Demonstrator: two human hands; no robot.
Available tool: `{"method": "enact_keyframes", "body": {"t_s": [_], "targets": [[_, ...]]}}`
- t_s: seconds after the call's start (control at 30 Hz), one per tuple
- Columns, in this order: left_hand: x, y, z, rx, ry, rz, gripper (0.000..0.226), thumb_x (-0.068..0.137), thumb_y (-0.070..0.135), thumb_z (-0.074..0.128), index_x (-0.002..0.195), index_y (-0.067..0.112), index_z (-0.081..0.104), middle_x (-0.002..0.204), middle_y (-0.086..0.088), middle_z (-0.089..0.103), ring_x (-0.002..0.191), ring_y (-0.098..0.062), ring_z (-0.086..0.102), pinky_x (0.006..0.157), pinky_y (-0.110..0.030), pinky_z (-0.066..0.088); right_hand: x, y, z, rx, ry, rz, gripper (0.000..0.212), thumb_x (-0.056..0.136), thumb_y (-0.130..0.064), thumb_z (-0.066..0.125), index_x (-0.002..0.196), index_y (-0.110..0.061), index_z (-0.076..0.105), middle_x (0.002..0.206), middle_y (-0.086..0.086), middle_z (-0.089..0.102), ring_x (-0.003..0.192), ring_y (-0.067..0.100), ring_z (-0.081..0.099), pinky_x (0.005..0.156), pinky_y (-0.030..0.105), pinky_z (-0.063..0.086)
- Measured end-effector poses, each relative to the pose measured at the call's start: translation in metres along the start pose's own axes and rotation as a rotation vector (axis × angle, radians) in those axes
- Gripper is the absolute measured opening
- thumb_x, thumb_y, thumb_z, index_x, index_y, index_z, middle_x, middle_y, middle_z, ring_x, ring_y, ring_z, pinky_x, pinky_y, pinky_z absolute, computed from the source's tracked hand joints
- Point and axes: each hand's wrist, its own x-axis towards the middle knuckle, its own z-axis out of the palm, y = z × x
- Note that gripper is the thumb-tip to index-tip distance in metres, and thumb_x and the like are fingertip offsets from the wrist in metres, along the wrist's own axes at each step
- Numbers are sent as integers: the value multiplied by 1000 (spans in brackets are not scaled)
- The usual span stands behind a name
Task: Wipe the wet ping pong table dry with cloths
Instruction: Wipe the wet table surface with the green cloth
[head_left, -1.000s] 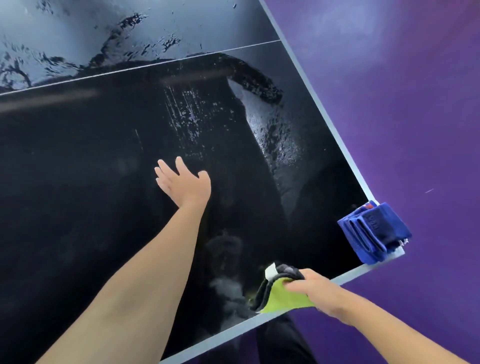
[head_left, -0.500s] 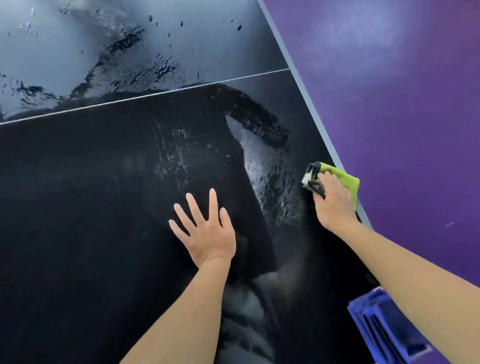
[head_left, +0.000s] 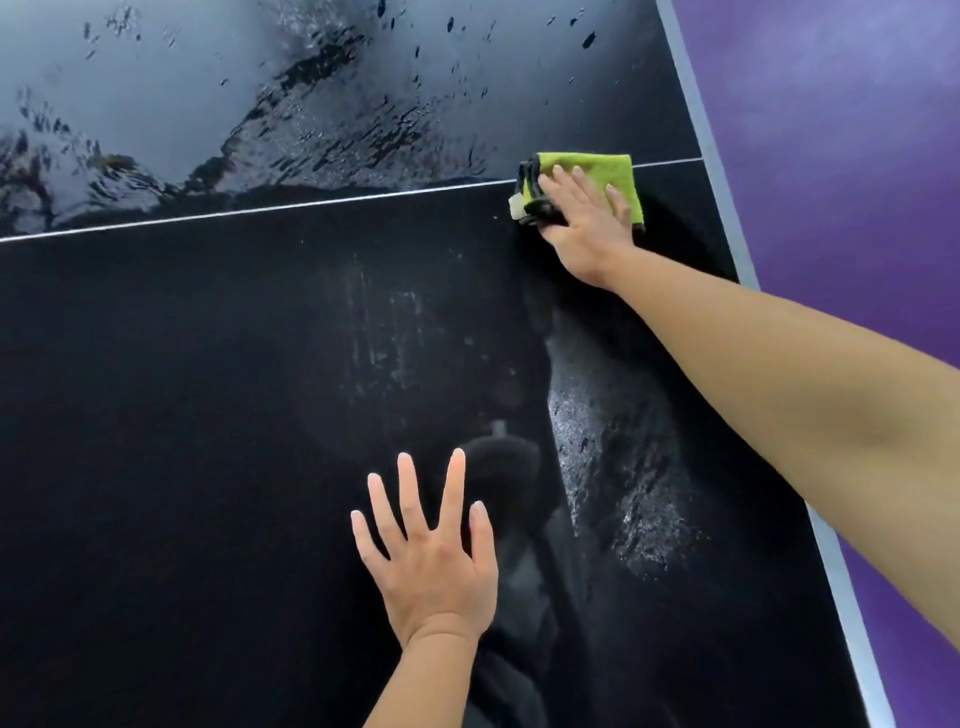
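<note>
Moved farther up the worktop (head_left: 208, 415) than half a second ago: right hand (head_left: 582, 218), fingers straight, pressing green cloth (head_left: 618, 171) flat at white centre line (head_left: 260, 210). Left hand (head_left: 431, 561) splayed, flat on worktop.

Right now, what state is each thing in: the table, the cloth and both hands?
ping pong table: near half mostly wiped, one wet streak; pooled water past the white line.
green cloth: folded, flat on the table at the white line.
right hand: pressing on the cloth, fingers straight.
left hand: spread flat on the table, holding nothing.
</note>
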Motion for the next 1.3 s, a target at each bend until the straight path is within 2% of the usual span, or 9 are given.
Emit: {"method": "enact_keyframes", "body": {"t_s": [0.23,0.43,0.6,0.7,0.77,0.87,1.0,1.2,1.3], "targets": [[1,0,2,-9,6,-26,58,98,53,27,156,47,23,167,-5,20,154,-35,13,121,-61,14,-57,-12,8,488,-217,2,54,101,-28,54,151,-42,37,164,-18,18,153,18,0,114,27,-8],[1,1,1,-2,-24,-67,58,99,56,20,156,50,10,168,-2,14,155,-33,7,122,-59,9,-208,19,31,628,-391,32,53,102,-21,53,140,-56,42,154,-36,20,148,4,-3,115,32,-8],[0,3,-3,-12,-70,-96,57,99,58,13,155,54,0,169,0,7,155,-31,-1,123,-57,3,-335,20,59,703,-548,101,52,101,-19,54,129,-62,45,140,-52,22,132,-26,-5,106,9,-15],[0,4,-6,-21,-85,-102,57,99,58,14,155,55,2,169,1,6,155,-30,-2,123,-57,2,-395,10,62,853,-740,337,43,88,-36,61,131,-42,61,142,-29,49,140,-1,30,119,26,16],[0,4,-6,-23,-89,-102,56,101,58,16,155,54,2,169,1,5,155,-30,-4,123,-57,2,-407,8,52,920,-805,470,39,85,-32,61,120,-14,65,123,-5,69,118,13,59,105,24,41],[-2,3,-7,-22,-101,-93,56,101,58,17,155,54,2,169,1,4,155,-29,-5,123,-57,1,-391,12,27,1122,-629,664,24,93,-18,63,116,-14,66,99,-2,77,89,10,72,83,25,55],[-2,4,-7,-14,-92,-93,57,99,59,12,155,54,2,169,1,6,155,-29,-2,123,-56,2,-310,30,-26,1252,-250,606,29,98,-13,53,125,-15,65,110,8,76,100,23,73,91,44,57],[-3,3,-4,2,-67,-85,58,98,59,11,156,52,6,169,0,11,155,-30,1,123,-56,5,-135,68,-85,917,337,318,17,94,-26,55,103,-24,68,101,-6,67,97,14,63,95,36,51],[-3,4,-3,11,-48,-75,58,99,57,16,156,51,9,168,-2,15,155,-31,4,123,-57,6,-65,93,-69,587,386,359,35,91,-47,47,115,-27,64,102,-5,64,99,22,61,95,41,49]]}}
